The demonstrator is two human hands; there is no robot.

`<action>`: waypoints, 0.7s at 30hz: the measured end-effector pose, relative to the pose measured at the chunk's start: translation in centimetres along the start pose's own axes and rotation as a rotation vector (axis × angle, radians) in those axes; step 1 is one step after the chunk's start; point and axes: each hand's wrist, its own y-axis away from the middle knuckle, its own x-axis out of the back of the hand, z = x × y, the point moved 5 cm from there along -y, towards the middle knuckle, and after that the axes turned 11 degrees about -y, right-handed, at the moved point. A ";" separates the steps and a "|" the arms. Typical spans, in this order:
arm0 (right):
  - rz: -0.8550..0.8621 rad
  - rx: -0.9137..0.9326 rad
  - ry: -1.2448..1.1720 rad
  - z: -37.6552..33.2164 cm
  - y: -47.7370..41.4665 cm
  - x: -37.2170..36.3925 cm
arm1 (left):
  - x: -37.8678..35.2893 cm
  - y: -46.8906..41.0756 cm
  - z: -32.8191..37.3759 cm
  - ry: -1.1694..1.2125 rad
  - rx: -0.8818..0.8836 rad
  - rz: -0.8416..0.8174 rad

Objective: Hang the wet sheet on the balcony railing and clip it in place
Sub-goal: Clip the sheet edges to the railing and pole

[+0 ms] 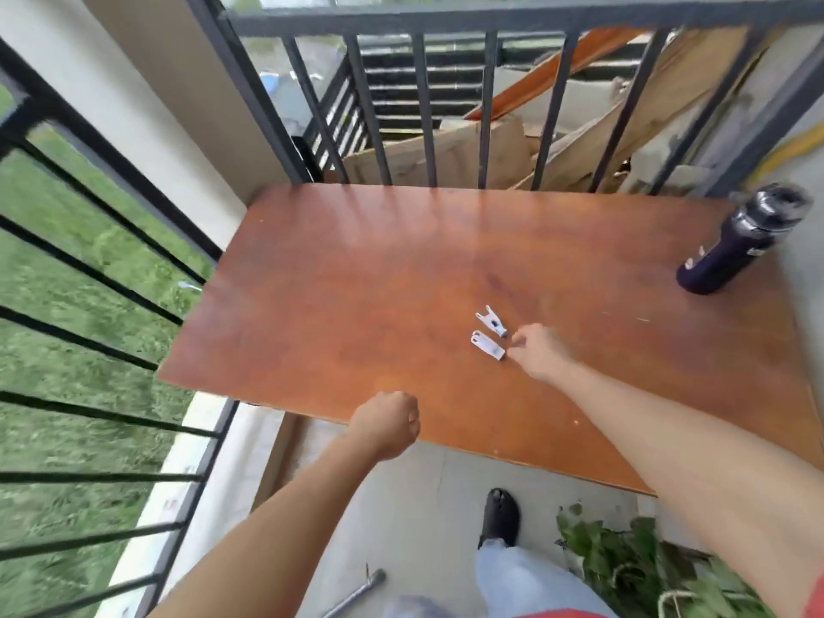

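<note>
Nearly there: reaching with the right hand (537, 352), fingertips bunched at the near clip (487, 345), too blurred to tell whether pinching yet. Just beyond, a second clip (492, 321), both loose on the table (339, 278), likely staged for quick picking. Back-left of the reach, left hand (388, 423) clenched, holding nothing visible. Far right, a bottle (740, 243), no obstacle. Ahead, the railing (446, 15); no sheet in view.

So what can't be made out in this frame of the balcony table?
- right hand, head view: grip blurred by motion beside the lower clip; touching or not, unclear.
- left hand, head view: fist seen from behind; its own back hides anything inside.
- sheet: nowhere in frame.
- bottle, head view: label blurred, unreadable.
</note>
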 end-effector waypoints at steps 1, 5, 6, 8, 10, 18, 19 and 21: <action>0.005 0.001 0.001 -0.4 -1.4 0.1 | -0.3 -1.0 0.1 0.006 0.005 -0.021; 0.033 0.026 0.057 -2.5 -6.1 -0.5 | -1.6 -4.4 0.3 0.034 0.008 -0.090; 0.039 0.034 0.087 -2.9 -7.1 -1.2 | -2.2 -5.4 0.3 0.037 0.003 -0.102; 0.051 0.024 0.152 -3.2 -8.9 -2.5 | -3.2 -7.3 0.3 0.027 -0.012 -0.120; 0.047 -0.016 0.206 -2.8 -10.0 -3.6 | -3.7 -8.9 0.5 0.006 -0.038 -0.125; 0.220 -0.155 0.103 3.0 -10.5 -0.5 | -1.5 -16.3 4.4 -0.103 -0.285 0.105; 0.253 -0.186 0.069 4.0 -9.9 0.4 | -1.3 -17.3 5.5 -0.126 -0.334 0.147; 0.299 -0.225 0.016 5.9 -8.4 1.7 | -1.2 -19.1 8.0 -0.190 -0.426 0.195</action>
